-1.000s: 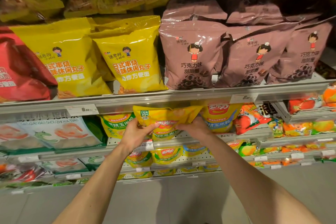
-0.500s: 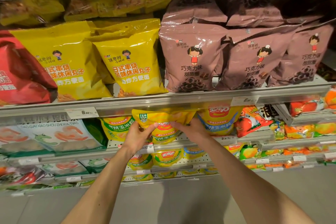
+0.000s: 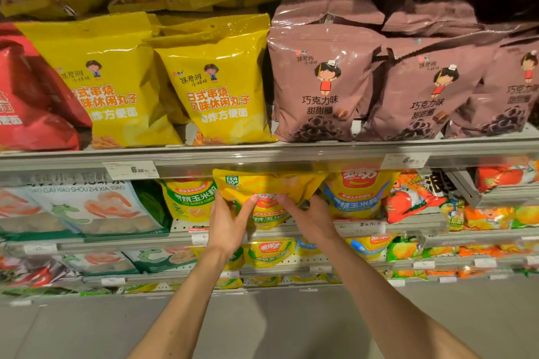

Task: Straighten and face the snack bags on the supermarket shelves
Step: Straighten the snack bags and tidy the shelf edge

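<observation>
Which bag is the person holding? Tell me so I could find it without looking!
Find the long grey shelf edge under the big yellow and brown bags. Just below it, in the middle of a row of yellow baked corn bags, is the held corn bag. Unlike its upright neighbours, it tips forward, with the left hand and right hand gripping its lower part.

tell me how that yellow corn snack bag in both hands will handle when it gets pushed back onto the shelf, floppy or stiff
Probably floppy: the yellow corn snack bag sags and creases between the left hand and right hand. Likely light for its size, since it looks puffed with air. The glossy film may be slippery, and it could slump forward like the tilted yellow bags above.
</observation>
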### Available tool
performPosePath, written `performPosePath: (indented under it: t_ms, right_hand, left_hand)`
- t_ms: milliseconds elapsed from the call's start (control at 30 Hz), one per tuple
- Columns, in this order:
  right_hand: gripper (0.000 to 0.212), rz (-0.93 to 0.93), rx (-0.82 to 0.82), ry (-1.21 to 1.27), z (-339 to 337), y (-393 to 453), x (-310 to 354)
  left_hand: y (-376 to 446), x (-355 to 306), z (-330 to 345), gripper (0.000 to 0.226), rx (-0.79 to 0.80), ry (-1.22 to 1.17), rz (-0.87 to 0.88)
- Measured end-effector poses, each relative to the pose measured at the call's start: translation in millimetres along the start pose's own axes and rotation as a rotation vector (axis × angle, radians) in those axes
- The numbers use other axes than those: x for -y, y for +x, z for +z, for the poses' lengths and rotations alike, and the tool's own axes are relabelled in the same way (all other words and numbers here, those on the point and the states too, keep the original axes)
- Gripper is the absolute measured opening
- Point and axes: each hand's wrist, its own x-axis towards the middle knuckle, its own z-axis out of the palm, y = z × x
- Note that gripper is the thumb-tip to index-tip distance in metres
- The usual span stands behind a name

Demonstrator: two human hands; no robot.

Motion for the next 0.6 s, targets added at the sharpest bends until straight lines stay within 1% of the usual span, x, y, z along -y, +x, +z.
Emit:
performPosePath:
  t_ms: [33,100,200,333,400,467,533,600]
  right_hand:
    - [0.028,-0.006,-0.006,0.006,1.3,-2.5,-2.0]
    - [0.038,-0.005,-0.023,0.021,3.3,-4.6,-4.3]
    - [0.044,0.021,-0.031,0.013,4.4,-0.6,-3.8]
    - [0.038,0.023,-0.036,-0.008,8.6,7.6,-4.0]
    - [0.042,0.014,-0.036,-0.021,11.8,9.6,2.4]
    - [0.044,0.013,-0.036,-0.03,15.1,13.2,8.6]
    - [0.036,0.0,-0.058,-0.022,16.1,15.9,10.4]
    - [0.029,-0.022,-0.085,-0.015,14.4,15.7,7.6]
  left_hand:
    - [-2.3,2.6,1.6,0.038,-0.03,0.066,0.01]
    - [-4.7,5.2,5.2,0.042,-0.071,0.122,0.022]
    - [0.2,4.1,9.3,0.051,-0.084,0.079,-0.012]
    - [7.8,1.0,11.8,0.047,-0.09,0.011,-0.049]
    - [13.2,-1.8,11.8,0.054,-0.104,0.019,-0.087]
    - [17.9,-4.9,12.5,0.062,-0.114,0.085,-0.109]
    - [19.4,-7.4,13.3,0.062,-0.126,0.146,-0.109]
    - [19.0,-8.0,13.2,0.057,-0.125,0.139,-0.089]
